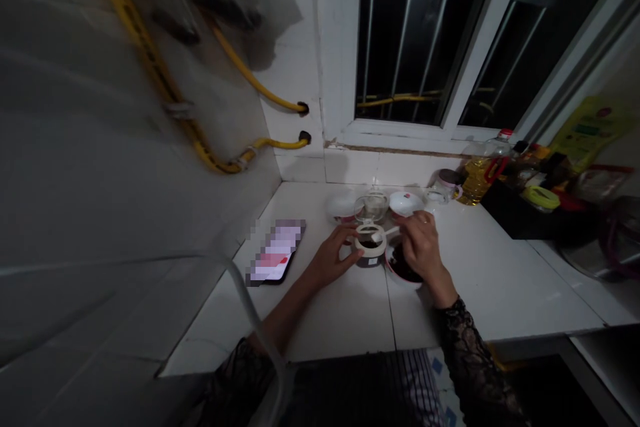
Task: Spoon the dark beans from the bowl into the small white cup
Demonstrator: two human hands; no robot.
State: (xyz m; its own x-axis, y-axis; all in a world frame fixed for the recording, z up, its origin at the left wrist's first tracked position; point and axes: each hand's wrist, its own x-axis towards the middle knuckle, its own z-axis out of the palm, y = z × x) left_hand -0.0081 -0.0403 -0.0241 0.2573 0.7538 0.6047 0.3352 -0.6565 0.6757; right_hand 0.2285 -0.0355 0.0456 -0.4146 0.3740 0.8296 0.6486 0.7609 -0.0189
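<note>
My left hand [334,255] is wrapped round a small open jar [371,250] with a cream rim and dark contents, standing on the white counter [340,320]. My right hand [423,245] pinches the handle of a small white spoon [384,235] whose tip rests at the jar's mouth. Under the right hand, touching the jar's right side, sits a white bowl [403,268] with dark stuff in it. Just behind the jar stand two white lidded pots [406,203] and a clear glass container [371,207].
A phone [277,252] with a lit screen lies on the counter to the left. An oil bottle [483,170], jars and packets crowd the back right by a dark tray [520,213]. Yellow gas hoses [150,60] run along the left wall. A barred window [425,33] is behind.
</note>
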